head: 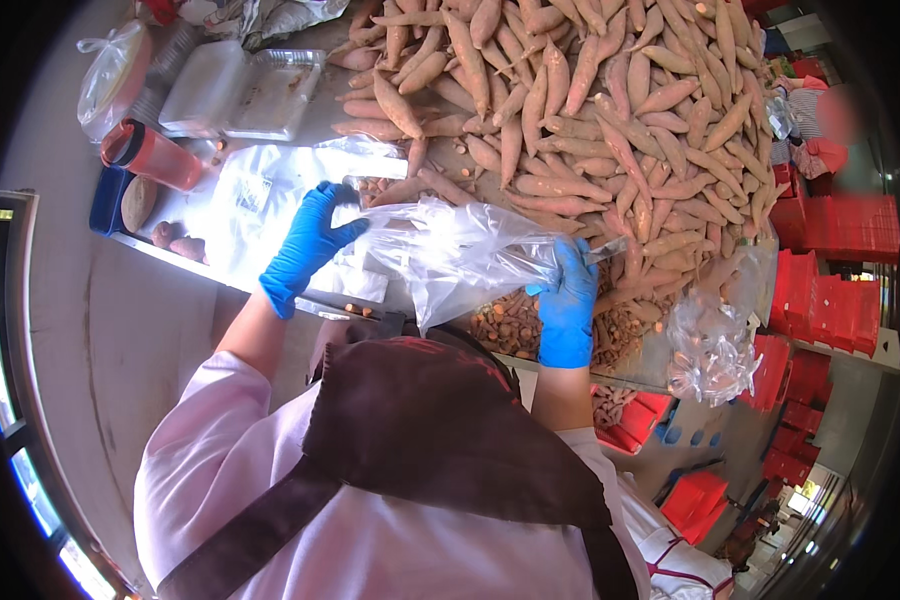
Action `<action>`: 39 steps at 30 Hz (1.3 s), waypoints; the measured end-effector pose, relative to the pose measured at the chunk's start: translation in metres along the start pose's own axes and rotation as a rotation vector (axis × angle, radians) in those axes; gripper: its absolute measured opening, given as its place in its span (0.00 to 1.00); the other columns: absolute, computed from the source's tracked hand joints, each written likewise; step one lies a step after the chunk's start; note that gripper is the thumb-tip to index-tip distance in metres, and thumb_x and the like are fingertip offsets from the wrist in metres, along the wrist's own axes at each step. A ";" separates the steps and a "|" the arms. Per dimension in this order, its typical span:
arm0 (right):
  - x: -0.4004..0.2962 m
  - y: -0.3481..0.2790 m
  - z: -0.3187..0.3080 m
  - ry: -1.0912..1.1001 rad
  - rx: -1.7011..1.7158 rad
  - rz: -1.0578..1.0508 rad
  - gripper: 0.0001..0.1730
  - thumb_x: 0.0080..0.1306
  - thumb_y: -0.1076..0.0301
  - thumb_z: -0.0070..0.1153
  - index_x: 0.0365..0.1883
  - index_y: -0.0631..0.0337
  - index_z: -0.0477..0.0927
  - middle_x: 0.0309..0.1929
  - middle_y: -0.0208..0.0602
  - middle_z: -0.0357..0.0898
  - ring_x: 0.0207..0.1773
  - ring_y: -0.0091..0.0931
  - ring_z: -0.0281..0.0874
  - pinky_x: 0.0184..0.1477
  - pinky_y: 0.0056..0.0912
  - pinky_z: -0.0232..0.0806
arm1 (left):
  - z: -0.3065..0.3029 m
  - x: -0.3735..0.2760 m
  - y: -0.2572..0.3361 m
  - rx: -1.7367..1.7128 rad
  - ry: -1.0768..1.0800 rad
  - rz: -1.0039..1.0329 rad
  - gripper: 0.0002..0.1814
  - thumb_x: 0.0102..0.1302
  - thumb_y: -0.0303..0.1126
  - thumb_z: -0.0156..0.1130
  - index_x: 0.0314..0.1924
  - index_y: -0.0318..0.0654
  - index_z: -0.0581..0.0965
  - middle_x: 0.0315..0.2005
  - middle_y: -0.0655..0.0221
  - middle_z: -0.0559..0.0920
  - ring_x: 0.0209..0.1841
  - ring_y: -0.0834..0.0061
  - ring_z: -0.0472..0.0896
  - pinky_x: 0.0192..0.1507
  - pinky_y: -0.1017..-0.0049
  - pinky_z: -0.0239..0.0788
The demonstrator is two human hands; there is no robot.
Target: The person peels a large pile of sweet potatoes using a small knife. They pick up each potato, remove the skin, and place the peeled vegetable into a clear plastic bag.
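A clear plastic bag [472, 244] stretches in front of my apron, its lower corner hanging down. At its right end, my right hand [566, 289] in a blue glove grips the gathered plastic, and a strip of it sticks out past the fingers. My left hand [311, 236], also gloved in blue, is at the bag's left end with thumb and fingertips curved in a C shape. Whether it pinches the thin film cannot be made out. Beneath the left hand lies a stack of clear plastic bags [247, 217], washed out by glare. Sweet potatoes [570, 135] are heaped beyond both hands.
Trimmed sweet potato ends [506, 322] cover the near table edge. Bundled clear bags [712, 337] are at the right corner. On the left are a red bottle [154, 154], a plastic container [274, 90] and a blue tray [112, 199]. Red crates [817, 300] line the right; another person [810, 124] is beyond.
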State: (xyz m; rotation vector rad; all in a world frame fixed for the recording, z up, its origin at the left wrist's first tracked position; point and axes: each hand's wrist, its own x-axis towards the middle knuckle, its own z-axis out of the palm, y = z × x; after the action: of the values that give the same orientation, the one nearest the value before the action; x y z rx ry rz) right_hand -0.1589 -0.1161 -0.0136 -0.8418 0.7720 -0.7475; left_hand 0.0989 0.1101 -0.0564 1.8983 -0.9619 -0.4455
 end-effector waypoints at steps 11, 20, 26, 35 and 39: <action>-0.009 -0.013 0.046 -0.315 -1.255 -0.385 0.09 0.54 0.72 0.61 0.31 0.60 0.73 0.21 0.29 0.73 0.23 0.20 0.68 0.28 0.25 0.63 | 0.051 0.043 0.088 0.292 -0.310 0.426 0.21 0.53 0.30 0.61 0.49 0.41 0.73 0.39 0.56 0.78 0.43 0.54 0.76 0.47 0.60 0.66; -0.020 0.050 -0.059 -0.317 -0.901 0.086 0.12 0.55 0.76 0.52 0.40 0.64 0.74 0.31 0.25 0.73 0.35 0.14 0.64 0.37 0.22 0.65 | 0.009 0.019 0.036 0.657 -0.469 0.444 0.31 0.48 0.41 0.69 0.53 0.43 0.71 0.51 0.59 0.74 0.52 0.55 0.73 0.55 0.60 0.64; -0.024 0.079 -0.034 -0.407 -0.820 0.275 0.12 0.58 0.72 0.55 0.40 0.65 0.74 0.34 0.27 0.75 0.35 0.17 0.69 0.38 0.21 0.65 | 0.044 0.004 0.038 0.380 -1.046 0.371 0.28 0.54 0.44 0.64 0.55 0.42 0.73 0.51 0.55 0.75 0.55 0.56 0.72 0.57 0.62 0.62; -0.024 0.059 -0.027 -0.318 -0.859 0.394 0.14 0.62 0.70 0.54 0.45 0.66 0.73 0.36 0.31 0.77 0.36 0.18 0.72 0.38 0.23 0.66 | 0.009 0.162 -0.011 0.689 0.088 0.560 0.21 0.52 0.34 0.64 0.49 0.46 0.75 0.46 0.60 0.76 0.50 0.55 0.74 0.49 0.59 0.67; -0.025 0.067 -0.022 -0.299 -0.702 0.225 0.12 0.61 0.72 0.48 0.44 0.63 0.74 0.31 0.28 0.73 0.30 0.16 0.69 0.29 0.20 0.65 | 0.019 0.187 -0.033 0.793 -0.056 0.511 0.22 0.51 0.37 0.65 0.49 0.52 0.75 0.45 0.60 0.75 0.52 0.54 0.72 0.52 0.54 0.62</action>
State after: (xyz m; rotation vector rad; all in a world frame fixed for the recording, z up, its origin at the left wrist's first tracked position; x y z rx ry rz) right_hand -0.1725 -0.0734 -0.0729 -1.4300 0.8478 -0.1229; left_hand 0.2182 -0.0373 -0.0784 2.1929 -1.7807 0.2349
